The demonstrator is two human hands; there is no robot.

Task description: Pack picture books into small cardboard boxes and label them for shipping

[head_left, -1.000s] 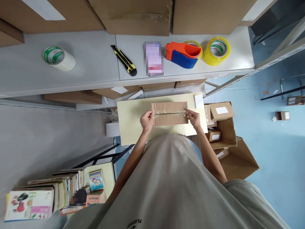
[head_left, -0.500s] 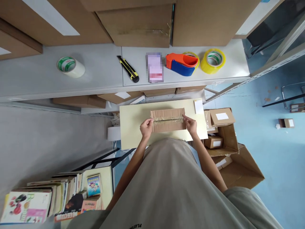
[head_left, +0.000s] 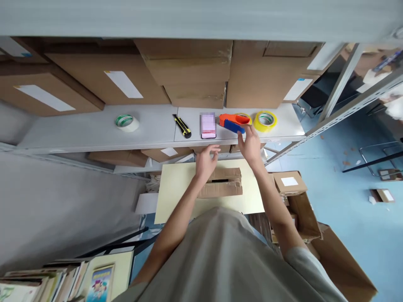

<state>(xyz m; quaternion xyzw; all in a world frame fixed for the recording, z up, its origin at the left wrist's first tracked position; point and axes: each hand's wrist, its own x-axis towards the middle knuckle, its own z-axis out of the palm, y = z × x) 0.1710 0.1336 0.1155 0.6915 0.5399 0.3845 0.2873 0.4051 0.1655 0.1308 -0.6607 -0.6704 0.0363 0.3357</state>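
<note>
Illumination moderate and diffuse. Blue floor [head_left: 346, 205] at right bright; grey surface [head_left: 78, 201] at left dimmer. Shelf beam [head_left: 189, 19] along top edge blurred. Phone [head_left: 208, 126] above centre partly pixelated. Wide-angle distortion stretches frame edges.

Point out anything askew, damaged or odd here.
The cardboard box on the table has a dark gap along its top, so it looks not fully closed. Scraps lie loose on the blue floor at right, which looks untidy.
</note>
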